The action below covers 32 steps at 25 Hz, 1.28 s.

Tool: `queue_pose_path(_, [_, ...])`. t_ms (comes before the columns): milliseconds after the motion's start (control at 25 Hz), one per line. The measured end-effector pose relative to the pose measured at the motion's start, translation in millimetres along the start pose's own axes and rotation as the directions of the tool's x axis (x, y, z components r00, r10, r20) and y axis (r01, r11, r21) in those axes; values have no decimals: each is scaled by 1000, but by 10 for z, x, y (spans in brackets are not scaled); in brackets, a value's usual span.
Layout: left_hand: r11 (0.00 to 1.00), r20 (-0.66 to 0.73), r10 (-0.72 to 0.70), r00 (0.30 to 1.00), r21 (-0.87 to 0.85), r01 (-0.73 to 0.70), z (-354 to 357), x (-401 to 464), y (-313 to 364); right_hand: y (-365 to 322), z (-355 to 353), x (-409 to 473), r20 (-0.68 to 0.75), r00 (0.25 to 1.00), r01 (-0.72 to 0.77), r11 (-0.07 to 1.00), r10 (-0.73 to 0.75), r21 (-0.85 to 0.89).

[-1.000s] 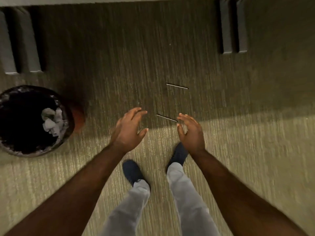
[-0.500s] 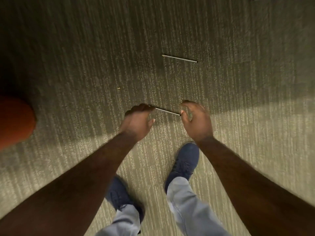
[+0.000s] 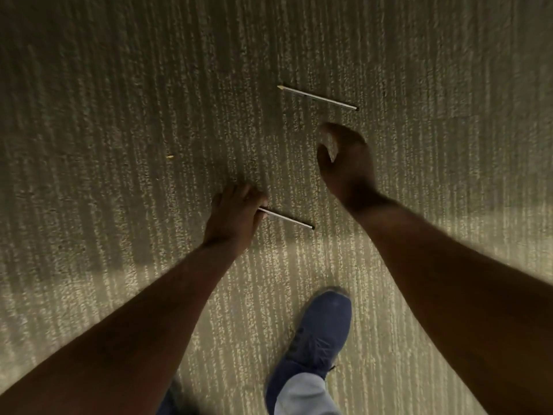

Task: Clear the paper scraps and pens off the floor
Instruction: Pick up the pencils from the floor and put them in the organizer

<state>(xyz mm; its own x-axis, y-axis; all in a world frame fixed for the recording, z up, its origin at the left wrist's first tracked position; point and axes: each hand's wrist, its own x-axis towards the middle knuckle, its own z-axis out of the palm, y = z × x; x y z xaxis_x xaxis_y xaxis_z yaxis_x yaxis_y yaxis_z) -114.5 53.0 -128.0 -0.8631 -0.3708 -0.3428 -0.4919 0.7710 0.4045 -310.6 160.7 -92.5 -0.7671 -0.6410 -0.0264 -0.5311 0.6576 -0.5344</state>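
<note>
Pens were being collected: left hand pinched one pen; right hand, open and curled, reached the second pen just beyond its fingertips.

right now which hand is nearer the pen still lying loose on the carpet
Right. The right hand hovers open just below the loose pen, not touching it. The left hand is lower and further left, gripping the other pen.

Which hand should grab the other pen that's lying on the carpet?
Probably the right hand. It is empty, fingers curled open, and sits just below the loose pen. The left hand is farther off and already grips the other pen.
</note>
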Motion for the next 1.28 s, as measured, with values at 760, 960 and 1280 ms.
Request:
queue_pose_path(760, [964, -140, -17, 990, -267, -21, -627, -638, -217, -142, 119, 192, 206, 954, -121, 911, 216, -395])
queue_pose_path(960, [880, -141, -52, 989, -475, -22, -1602, -893, -18, -931, -606, -357, 129, 982, -122, 985, 138, -125])
queue_pose_path(1280, [612, -104, -332, 937, -780, 131, -3606, -1814, 521, -2867, -2309, -754, 99, 995, -28, 977, 8, 212])
